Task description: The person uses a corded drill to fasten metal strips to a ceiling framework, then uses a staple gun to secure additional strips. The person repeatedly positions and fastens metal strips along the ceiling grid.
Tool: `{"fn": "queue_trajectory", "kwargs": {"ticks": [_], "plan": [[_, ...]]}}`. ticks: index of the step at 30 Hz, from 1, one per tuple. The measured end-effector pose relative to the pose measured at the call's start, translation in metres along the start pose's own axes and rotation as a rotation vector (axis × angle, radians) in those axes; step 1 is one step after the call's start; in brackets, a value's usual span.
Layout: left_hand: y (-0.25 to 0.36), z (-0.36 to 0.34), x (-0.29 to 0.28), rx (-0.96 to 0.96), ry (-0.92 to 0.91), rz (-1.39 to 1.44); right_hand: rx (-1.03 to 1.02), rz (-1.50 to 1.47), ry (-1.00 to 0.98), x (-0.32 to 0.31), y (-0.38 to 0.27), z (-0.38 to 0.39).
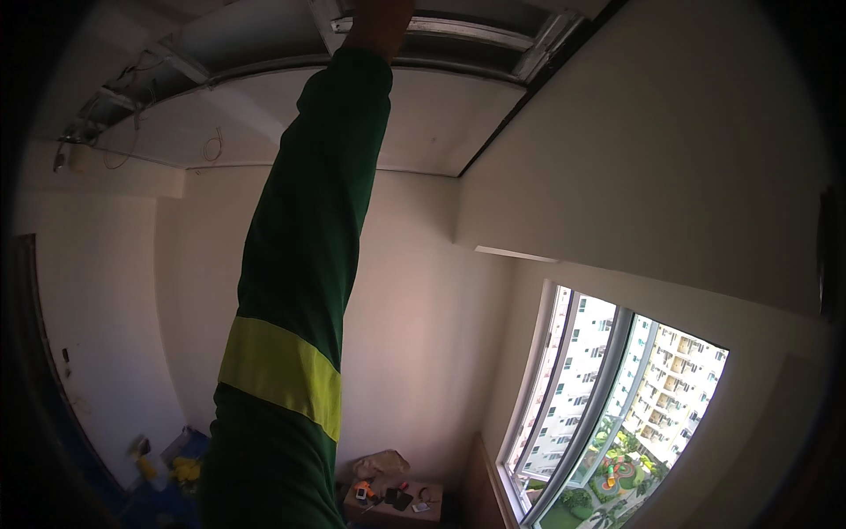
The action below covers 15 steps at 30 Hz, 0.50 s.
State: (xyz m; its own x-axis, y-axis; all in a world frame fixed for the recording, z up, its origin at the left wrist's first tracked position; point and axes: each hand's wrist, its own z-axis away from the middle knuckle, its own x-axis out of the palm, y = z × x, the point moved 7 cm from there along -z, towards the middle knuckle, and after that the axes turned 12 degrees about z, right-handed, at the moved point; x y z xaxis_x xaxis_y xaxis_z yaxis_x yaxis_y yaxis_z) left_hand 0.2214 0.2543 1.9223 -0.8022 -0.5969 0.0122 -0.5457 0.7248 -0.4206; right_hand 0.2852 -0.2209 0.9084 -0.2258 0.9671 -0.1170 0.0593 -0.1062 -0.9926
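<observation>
My left arm, in a dark green sleeve [308,203] with a yellow-green band [280,370], stretches straight up through the middle of the view. At the upper edge my left hand [381,19] shows only around the wrist. Its fingers are cut off, so what they hold or touch is hidden. The wrist is beside a metal ceiling rail [471,32] in an open strip of the ceiling. Below that strip lies a pale ceiling panel [423,115]. My right hand is out of view.
Loose wires [214,145] hang from the ceiling at left. A window [608,406] at right looks onto tall buildings. Below stands a box [374,511] with small tools and a crumpled brown bag [381,462] by it. Blue sheeting [159,507] covers floor at lower left.
</observation>
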Motion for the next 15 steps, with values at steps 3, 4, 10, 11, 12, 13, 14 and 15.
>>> {"fn": "queue_trajectory", "kwargs": {"ticks": [3, 4, 10, 11, 12, 13, 14, 15], "plan": [[0.003, 0.009, 0.003, -0.041, -0.028, -0.105, 0.001, 0.001, 0.001, 0.001, -0.001, -0.002], [0.004, 0.010, 0.004, -0.036, -0.049, -0.097, 0.001, 0.003, 0.002, 0.001, -0.001, -0.003], [0.007, 0.011, 0.007, -0.066, -0.111, -0.090, 0.010, 0.005, 0.000, 0.000, -0.002, -0.006], [0.008, 0.012, 0.008, -0.062, -0.110, -0.097, 0.010, 0.004, 0.000, 0.000, -0.002, -0.007], [0.009, 0.014, 0.009, -0.058, -0.108, -0.104, 0.006, 0.004, -0.002, 0.000, -0.002, -0.007], [0.010, 0.016, 0.010, -0.053, -0.101, -0.097, 0.004, 0.003, -0.001, 0.000, -0.002, -0.008], [0.011, 0.018, 0.010, -0.051, -0.092, -0.088, 0.004, 0.003, -0.001, 0.001, -0.001, -0.008], [0.011, 0.019, 0.010, -0.051, -0.079, -0.078, 0.003, 0.000, 0.002, 0.001, -0.001, -0.008]]}}
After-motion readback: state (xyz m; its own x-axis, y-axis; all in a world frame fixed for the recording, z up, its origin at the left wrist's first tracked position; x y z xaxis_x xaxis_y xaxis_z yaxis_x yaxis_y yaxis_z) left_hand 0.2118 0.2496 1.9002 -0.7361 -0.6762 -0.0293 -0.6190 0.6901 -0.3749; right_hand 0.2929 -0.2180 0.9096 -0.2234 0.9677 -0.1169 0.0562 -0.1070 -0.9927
